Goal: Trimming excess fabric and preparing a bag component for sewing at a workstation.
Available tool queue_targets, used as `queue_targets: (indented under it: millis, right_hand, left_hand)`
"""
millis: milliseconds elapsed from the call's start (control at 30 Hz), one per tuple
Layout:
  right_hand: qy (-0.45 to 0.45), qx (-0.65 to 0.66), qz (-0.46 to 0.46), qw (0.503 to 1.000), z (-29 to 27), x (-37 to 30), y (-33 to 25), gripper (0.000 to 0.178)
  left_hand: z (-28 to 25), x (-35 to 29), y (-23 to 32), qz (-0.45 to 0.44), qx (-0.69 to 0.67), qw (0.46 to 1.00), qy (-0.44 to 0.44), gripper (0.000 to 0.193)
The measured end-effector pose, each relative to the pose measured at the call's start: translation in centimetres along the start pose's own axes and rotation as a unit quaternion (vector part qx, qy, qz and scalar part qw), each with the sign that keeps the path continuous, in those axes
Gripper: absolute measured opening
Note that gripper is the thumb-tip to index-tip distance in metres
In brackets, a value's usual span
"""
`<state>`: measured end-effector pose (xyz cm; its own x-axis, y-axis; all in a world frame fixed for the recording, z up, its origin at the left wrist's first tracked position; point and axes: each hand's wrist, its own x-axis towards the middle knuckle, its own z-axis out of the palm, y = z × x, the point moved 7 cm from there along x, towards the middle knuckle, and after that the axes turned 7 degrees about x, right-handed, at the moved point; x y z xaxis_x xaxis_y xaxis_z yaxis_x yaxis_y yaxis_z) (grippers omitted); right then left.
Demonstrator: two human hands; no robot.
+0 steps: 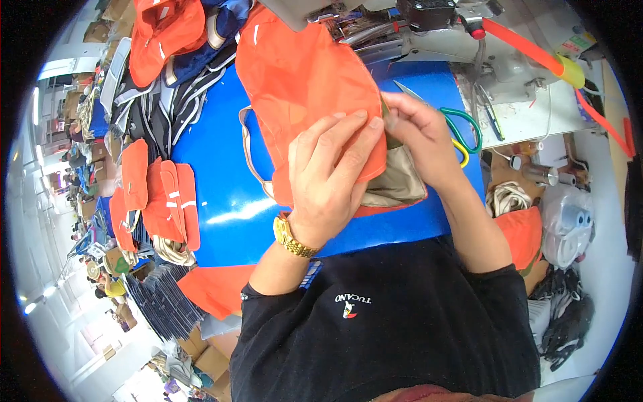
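Note:
An orange fabric piece (301, 70), perhaps a bag part, lies on a blue work surface and reaches under a machine at the top. My left hand (328, 167), with a gold watch, holds its lower part, fingers over the cloth and thumb hidden. At the right edge of the cloth, my right hand (422, 130) has its thumb and forefinger closed on the edge; the fingertips are partly hidden. Below them a khaki lining (396, 177) shows, bordered in orange. A narrow pale strap (249, 144) loops out on the left side.
Scissors with green and yellow handles (462, 130) lie right of my right hand. Sewing machinery (429, 17) stands at the top. Orange pieces (164, 201) and dark piped pieces (161, 110) pile up at left. Thread nippers (492, 114) rest on the white machine bed (516, 107).

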<state>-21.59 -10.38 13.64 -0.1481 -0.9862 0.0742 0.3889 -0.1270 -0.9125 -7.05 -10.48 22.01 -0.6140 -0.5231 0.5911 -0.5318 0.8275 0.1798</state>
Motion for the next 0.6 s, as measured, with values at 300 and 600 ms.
queue_targets:
  millis: [300,600]
  right_hand:
    - [-0.036,0.016,0.074,0.996,0.2,-4.1,0.9,0.022]
    - [-0.038,0.026,0.066,0.997,1.0,-4.8,0.7,0.027]
  left_hand:
    - [-1.1,0.5,0.1,0.04,0.008,0.999,0.03,0.041]
    - [-0.4,0.4,0.3,0.041,-0.001,0.999,0.023,0.038]
